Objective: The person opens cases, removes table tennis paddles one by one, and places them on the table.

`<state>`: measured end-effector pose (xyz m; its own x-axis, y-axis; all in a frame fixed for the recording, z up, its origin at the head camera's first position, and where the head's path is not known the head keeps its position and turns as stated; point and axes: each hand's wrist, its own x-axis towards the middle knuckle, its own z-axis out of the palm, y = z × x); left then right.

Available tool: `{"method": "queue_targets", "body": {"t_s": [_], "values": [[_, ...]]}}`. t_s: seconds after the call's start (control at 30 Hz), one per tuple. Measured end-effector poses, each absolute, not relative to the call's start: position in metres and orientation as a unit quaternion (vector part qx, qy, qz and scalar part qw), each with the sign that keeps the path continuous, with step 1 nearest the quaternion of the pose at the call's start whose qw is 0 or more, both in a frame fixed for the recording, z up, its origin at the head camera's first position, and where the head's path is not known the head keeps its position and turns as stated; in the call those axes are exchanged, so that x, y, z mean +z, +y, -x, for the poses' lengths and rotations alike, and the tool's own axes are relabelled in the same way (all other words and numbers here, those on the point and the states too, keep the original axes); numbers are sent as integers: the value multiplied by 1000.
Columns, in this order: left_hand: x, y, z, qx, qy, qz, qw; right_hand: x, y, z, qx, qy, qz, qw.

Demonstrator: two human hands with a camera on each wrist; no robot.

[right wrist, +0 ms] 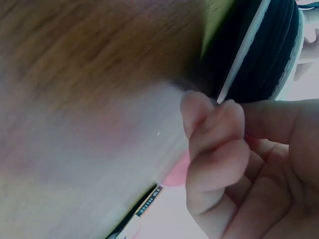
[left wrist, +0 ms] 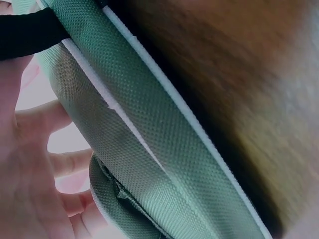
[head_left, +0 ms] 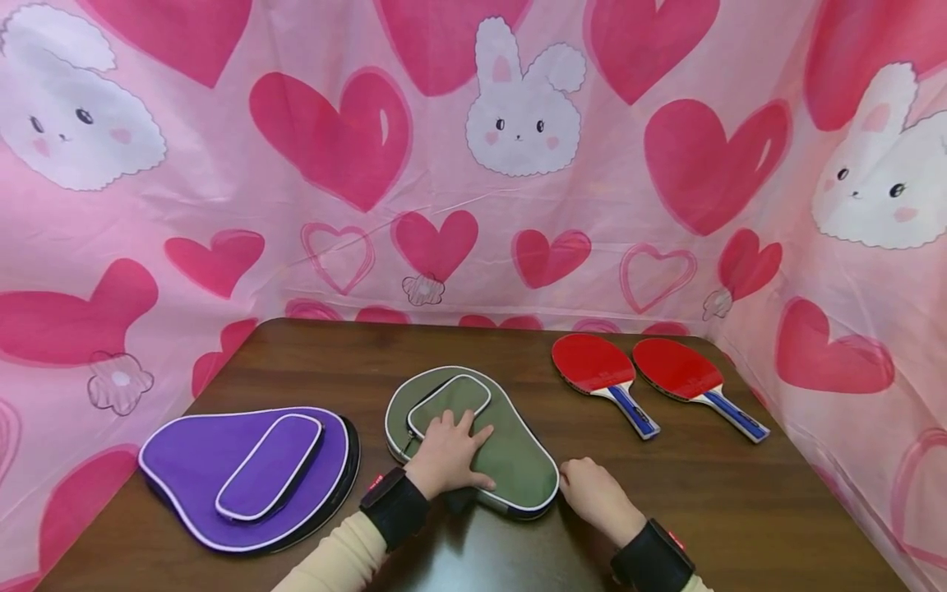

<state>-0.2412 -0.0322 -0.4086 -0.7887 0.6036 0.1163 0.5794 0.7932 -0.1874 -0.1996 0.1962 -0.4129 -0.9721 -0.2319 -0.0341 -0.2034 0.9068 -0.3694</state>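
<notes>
A green table tennis paddle case with white piping and a small front pocket lies flat on the table. My left hand rests on top of it, fingers spread over the lower edge of the pocket. A black strap on the case's side shows in the left wrist view. At the narrow end, my right hand has curled fingers, with thumb and forefinger pinching at the case's edge. Beside those fingertips runs the black zippered side; the exact bit pinched is hidden.
A purple paddle case with its own pocket lies to the left. Two red paddles with blue handles, one nearer and one farther right, lie at the back right of the brown wooden table. Pink heart-patterned cloth surrounds the table.
</notes>
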Motion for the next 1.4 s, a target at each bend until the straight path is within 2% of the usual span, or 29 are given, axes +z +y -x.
{"method": "queue_targets", "body": {"t_s": [0.17, 0.4, 0.63, 0.97, 1.07, 1.23, 1.4], "values": [[-412, -31, 241, 73, -941, 316, 91, -414, 199, 202, -173, 980, 97, 21], [-417, -37, 245, 69, -918, 366, 134, -415, 209, 219, -149, 984, 91, -26], [-416, -40, 240, 69, -905, 394, 145, -415, 213, 245, -128, 988, 85, -25], [-417, -25, 231, 80, -911, 354, 194, -416, 208, 272, -118, 989, 70, -48], [-417, -19, 230, 84, -916, 333, 205, -415, 210, 274, -119, 990, 62, -38], [-417, -14, 228, 85, -930, 303, 192, -413, 213, 267, -132, 990, 45, -10], [-418, -11, 229, 83, -940, 283, 175, -413, 215, 256, -133, 990, 52, -9]]}}
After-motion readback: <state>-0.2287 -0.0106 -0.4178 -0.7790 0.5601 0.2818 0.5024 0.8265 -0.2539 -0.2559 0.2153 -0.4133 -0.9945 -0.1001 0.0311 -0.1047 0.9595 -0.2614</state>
